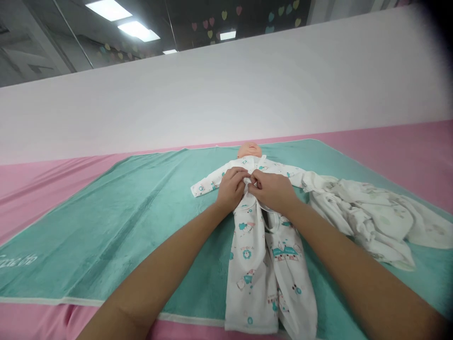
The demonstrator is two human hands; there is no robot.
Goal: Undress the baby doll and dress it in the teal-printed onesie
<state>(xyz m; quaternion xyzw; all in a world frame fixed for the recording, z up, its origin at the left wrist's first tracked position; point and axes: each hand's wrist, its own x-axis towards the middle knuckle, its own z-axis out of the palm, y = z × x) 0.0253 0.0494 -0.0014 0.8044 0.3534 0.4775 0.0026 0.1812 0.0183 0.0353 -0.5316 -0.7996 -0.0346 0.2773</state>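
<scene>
A baby doll with a peach-coloured head lies face up on a teal towel mat, dressed in a white printed sleepsuit with long legs and sleeves. My left hand and my right hand meet over the doll's chest, their fingers pinching the white fabric ties of the sleepsuit. A loose tie strip hangs below my right hand. The doll's torso is hidden under my hands. A crumpled white muslin blanket lies to the right of my right hand.
The teal mat lies on a pink sheet. Behind it rises a white wall panel. Above that is a dark glass surface with heart decorations and reflected ceiling lights.
</scene>
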